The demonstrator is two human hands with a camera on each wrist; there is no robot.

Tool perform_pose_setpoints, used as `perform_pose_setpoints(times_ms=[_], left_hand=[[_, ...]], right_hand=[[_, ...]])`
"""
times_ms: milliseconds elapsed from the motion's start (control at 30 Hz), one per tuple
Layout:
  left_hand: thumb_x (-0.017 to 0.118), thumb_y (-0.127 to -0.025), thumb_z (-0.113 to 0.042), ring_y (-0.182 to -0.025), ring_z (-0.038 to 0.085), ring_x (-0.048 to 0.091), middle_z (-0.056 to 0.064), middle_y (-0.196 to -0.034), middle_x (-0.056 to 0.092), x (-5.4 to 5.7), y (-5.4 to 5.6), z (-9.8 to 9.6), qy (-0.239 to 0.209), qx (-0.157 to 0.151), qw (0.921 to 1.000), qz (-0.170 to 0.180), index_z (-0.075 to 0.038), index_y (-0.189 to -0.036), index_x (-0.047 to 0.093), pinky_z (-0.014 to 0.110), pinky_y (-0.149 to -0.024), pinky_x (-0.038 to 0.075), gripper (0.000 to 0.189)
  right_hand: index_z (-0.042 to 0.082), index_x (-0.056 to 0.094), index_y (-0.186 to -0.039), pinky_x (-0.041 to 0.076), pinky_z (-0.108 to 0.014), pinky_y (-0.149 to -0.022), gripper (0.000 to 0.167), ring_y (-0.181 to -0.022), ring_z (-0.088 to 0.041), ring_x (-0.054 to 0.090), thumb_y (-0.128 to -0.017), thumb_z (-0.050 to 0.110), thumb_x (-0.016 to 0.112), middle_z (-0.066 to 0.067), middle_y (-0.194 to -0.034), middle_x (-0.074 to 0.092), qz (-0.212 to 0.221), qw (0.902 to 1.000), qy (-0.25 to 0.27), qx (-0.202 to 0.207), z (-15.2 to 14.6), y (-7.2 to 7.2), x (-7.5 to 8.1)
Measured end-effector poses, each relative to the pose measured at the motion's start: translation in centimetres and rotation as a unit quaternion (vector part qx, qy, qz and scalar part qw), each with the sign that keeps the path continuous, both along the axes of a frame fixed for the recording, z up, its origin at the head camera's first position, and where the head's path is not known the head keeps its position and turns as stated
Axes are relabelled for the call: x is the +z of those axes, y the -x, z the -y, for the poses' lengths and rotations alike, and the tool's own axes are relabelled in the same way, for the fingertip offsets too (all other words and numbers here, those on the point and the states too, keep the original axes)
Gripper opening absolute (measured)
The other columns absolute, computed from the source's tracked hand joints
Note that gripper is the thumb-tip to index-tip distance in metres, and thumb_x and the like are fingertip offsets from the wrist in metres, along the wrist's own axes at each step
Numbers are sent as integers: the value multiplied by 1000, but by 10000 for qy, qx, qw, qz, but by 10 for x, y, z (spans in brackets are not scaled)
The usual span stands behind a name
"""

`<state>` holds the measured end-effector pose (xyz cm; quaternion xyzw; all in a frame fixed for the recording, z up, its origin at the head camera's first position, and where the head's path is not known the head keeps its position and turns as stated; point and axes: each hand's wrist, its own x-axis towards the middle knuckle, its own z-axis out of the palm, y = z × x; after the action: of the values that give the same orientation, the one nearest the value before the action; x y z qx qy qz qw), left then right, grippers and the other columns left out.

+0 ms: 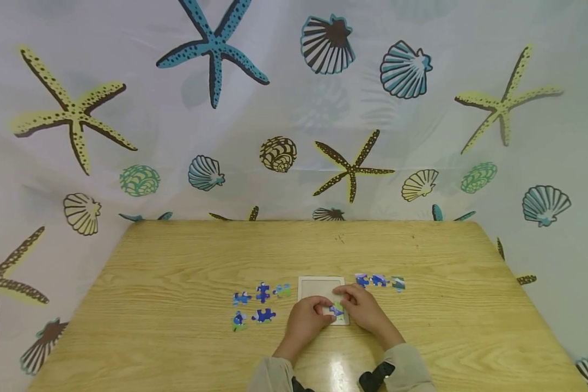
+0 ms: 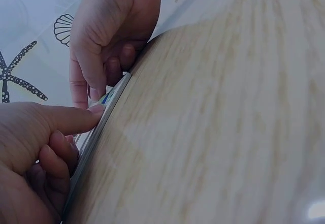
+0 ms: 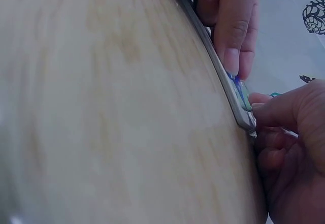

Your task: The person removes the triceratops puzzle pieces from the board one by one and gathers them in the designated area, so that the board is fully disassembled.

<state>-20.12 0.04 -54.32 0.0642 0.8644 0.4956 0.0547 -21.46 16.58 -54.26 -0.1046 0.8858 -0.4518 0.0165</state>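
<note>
A puzzle piece (image 1: 336,311) in blue, purple and green lies in the lower right corner of a white puzzle frame (image 1: 322,278). My left hand (image 1: 307,320) is at its left side, thumb and index finger bent around that edge. From the upper right, my right hand (image 1: 365,311) holds the piece with thumb and index finger. In the right wrist view the right thumb (image 3: 277,113) touches by the frame's corner. The left thumb (image 2: 76,118) meets the piece near the frame's near edge in the left wrist view. Fingers partly hide the piece.
Left of the frame lie several loose puzzle pieces, among them a blue one (image 1: 263,292) and a blue-green one (image 1: 238,320). Three more, including a grey-green piece (image 1: 398,283), lie to the right. The wooden table (image 1: 186,261) meets a patterned cloth (image 1: 255,120) behind.
</note>
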Motion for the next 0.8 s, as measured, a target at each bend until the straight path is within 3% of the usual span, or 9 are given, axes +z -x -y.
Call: perform_pose_setpoints(times_ms=[267,433,600,800], left_hand=[[81,-70,-11,-67,10,47,-4,-74,53,-1,-3,-2,123,205,9995,-226,-12,-87,72,25,-61,39,19],[81,-69,-12,-76,10,55,-6,-81,59,-3,-4,-4,119,266,9991,-304,-14,-87,71,29,-69,43,21],[78,-73,-11,-68,8,55,-7,-80,63,-6,-4,-4,-93,232,9995,-210,-15,-89,70,28,-65,43,19],[73,-80,-14,-63,7,54,-9,-75,63,-12,-2,-4,-237,457,9983,-257,-17,-86,69,26,-61,43,8]], right_hand=[[4,68,-107,37,-24,-66,23,-75,-14,44,-88,-4,58,-1,-84,53,42,9999,140,-36,-1,-1,1],[6,68,-107,41,-29,-74,21,-82,-15,48,-91,-1,56,-4,-94,59,123,9996,220,-104,-1,0,0],[7,68,-106,43,-35,-80,20,-90,-17,52,-92,1,55,-5,-105,63,162,9994,244,-167,-3,0,-4],[7,68,-106,43,-32,-78,21,-88,-16,51,-92,0,55,-5,-106,63,128,9996,250,-98,-2,0,-5]])
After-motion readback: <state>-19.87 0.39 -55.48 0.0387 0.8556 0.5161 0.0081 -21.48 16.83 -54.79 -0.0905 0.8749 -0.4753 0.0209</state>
